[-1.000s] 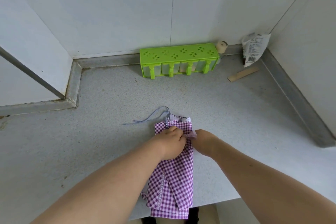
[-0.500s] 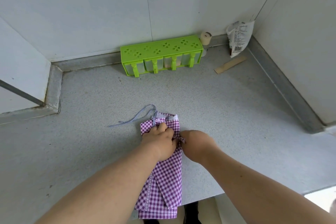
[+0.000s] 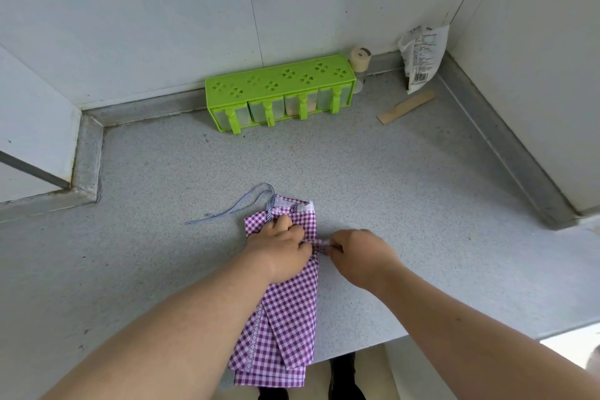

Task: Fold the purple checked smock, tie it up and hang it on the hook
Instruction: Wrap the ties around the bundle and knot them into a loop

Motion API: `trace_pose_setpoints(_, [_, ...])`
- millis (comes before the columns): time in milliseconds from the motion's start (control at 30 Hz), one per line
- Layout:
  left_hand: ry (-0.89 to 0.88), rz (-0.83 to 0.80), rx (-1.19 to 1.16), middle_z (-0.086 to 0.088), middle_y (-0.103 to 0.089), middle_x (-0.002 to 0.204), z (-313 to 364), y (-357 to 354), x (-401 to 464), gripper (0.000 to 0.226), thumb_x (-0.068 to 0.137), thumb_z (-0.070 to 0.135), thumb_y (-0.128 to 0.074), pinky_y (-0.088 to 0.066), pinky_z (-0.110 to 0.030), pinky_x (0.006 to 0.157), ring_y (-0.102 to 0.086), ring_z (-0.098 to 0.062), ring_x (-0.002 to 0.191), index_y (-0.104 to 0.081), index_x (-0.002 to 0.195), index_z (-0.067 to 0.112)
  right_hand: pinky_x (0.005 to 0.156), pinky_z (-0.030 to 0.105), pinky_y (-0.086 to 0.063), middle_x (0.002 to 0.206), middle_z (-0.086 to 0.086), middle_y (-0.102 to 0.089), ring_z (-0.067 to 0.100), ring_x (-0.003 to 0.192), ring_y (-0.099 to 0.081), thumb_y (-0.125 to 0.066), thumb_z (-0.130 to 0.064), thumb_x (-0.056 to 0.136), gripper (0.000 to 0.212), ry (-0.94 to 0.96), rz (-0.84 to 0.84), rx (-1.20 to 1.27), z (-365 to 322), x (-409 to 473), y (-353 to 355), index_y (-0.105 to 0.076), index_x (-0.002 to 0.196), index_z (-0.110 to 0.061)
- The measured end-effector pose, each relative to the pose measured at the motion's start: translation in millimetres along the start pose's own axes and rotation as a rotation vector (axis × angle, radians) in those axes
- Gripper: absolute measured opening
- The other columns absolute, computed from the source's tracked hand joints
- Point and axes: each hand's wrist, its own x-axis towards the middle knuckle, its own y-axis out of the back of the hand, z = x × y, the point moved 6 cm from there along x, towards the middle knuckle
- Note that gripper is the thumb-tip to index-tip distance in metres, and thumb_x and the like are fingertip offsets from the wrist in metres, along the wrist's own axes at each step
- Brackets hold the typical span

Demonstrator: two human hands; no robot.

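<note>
Speckled grey counter (image 3: 357, 172), white walls (image 3: 130, 10)

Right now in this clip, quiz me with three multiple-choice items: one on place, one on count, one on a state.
1. Where is the green plastic spice rack?
A. against the back wall
B. at the counter's front edge
C. on the smock

2. How many drawers does the rack show?
A. two
B. four
C. six

3. How does the folded purple checked smock lie?
A. hung on a hook
B. wholly on the counter
C. its near end overhanging the grey speckled counter

Answers: 1 A, it sits by the wall; 2 B, four green handles show; 3 C, the left hand presses it while the right hand pinches a strip.
</note>
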Motion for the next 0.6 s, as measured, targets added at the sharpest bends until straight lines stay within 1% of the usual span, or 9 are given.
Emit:
trace_pose_setpoints(67, [-0.005,-0.021,-0.11,0.005,-0.04,0.117,-2.0,1.6,-0.2,0.034,0.106,0.04,-0.018,-0.039,-0.049,0.112,-0.04,-0.018,0.123,-0.049,0.105,0.026,0.069,0.031,-0.05,0.082,-0.009,-0.063,0.017,0.082,-0.06,-0.051,-0.043,0.102,0.022,-0.025,0.053,0.014,4.2,1.1,7.2,-0.067,0.095,-0.03])
trace_pose_setpoints(167, [-0.019,-0.047,-0.224,0.008,-0.043,0.116,-9.1,4.4,1.9,0.036,0.108,0.038,-0.022,-0.038,-0.048,0.115,-0.042,-0.017,0.122,-0.052,0.093,0.024,0.054,0.027,-0.044,0.075,-0.007,-0.065,0.013,0.064,-0.059,-0.058,-0.04,0.101,0.019,-0.146,0.075,0.296,13.0,6.9,10.0,-0.067,0.088,-0.028])
trace_pose_setpoints(200, [-0.034,-0.05,-0.226,0.01,-0.043,0.115,-10.4,5.0,3.1,0.036,0.108,0.039,-0.025,-0.038,-0.047,0.115,-0.043,-0.016,0.121,-0.052,0.088,0.026,0.052,0.028,-0.043,0.072,-0.005,-0.064,0.013,0.059,-0.056,-0.058,-0.038,0.101,0.02,-0.18,0.089,0.383,14.4,8.7,10.7,-0.066,0.087,-0.027])
trace_pose_setpoints(267, [-0.055,-0.045,-0.257,0.013,-0.043,0.114,-11.8,6.2,5.4,0.035,0.108,0.042,-0.033,-0.039,-0.044,0.114,-0.045,-0.015,0.119,-0.055,0.084,0.032,0.051,0.029,-0.043,0.072,-0.002,-0.064,0.014,0.058,-0.054,-0.058,-0.038,0.102,0.022,-0.217,0.092,0.455,13.3,11.6,11.6,-0.066,0.087,-0.023])
trace_pose_setpoints(300, [-0.063,-0.039,-0.277,0.014,-0.044,0.116,-11.8,6.4,6.8,0.032,0.108,0.043,-0.037,-0.039,-0.042,0.114,-0.046,-0.014,0.12,-0.058,0.086,0.035,0.051,0.028,-0.043,0.074,-0.001,-0.066,0.014,0.059,-0.055,-0.058,-0.039,0.102,0.024,-0.217,0.088,0.462,9.9,11.4,12.1,-0.066,0.088,-0.022])
trace_pose_setpoints(367, [-0.082,-0.021,-0.305,0.012,-0.045,0.123,-11.5,8.6,10.2,0.02,0.108,0.045,-0.047,-0.038,-0.038,0.114,-0.047,-0.014,0.123,-0.063,0.098,0.039,0.052,0.028,-0.044,0.079,-0.001,-0.068,0.014,0.061,-0.057,-0.057,-0.043,0.102,0.025,-0.186,0.095,0.463,-0.5,10.5,13.8,-0.064,0.089,-0.022])
trace_pose_setpoints(433, [-0.099,-0.002,-0.326,0.009,-0.047,0.124,-11.3,11.1,12.1,0.015,0.107,0.046,-0.052,-0.043,-0.036,0.111,-0.052,-0.014,0.12,-0.065,0.106,0.039,0.054,0.027,-0.045,0.08,-0.005,-0.068,0.013,0.065,-0.061,-0.058,-0.044,0.102,0.022,-0.116,0.147,0.388,-13.8,9.0,15.7,-0.062,0.09,-0.026])
trace_pose_setpoints(533, [-0.112,0.001,-0.387,0.007,-0.061,0.118,-9.6,14.0,8.9,0.021,0.106,0.044,-0.054,-0.051,-0.035,0.101,-0.062,-0.012,0.108,-0.07,0.112,0.031,0.056,0.027,-0.045,0.084,-0.009,-0.064,0.011,0.072,-0.061,-0.056,-0.045,0.102,0.021,0.008,0.211,0.197,-33.5,8.4,13.1,-0.062,0.093,-0.027])
trace_pose_setpoints(600, [-0.094,0.009,-0.405,0.007,-0.069,0.117,-7.7,15.2,5.8,0.025,0.107,0.041,-0.055,-0.052,-0.034,0.097,-0.065,-0.013,0.107,-0.071,0.119,0.027,0.059,0.028,-0.043,0.087,-0.007,-0.061,0.013,0.076,-0.059,-0.053,-0.045,0.104,0.025,0.055,0.224,0.124,-40.6,8.8,8.5,-0.061,0.094,-0.023])
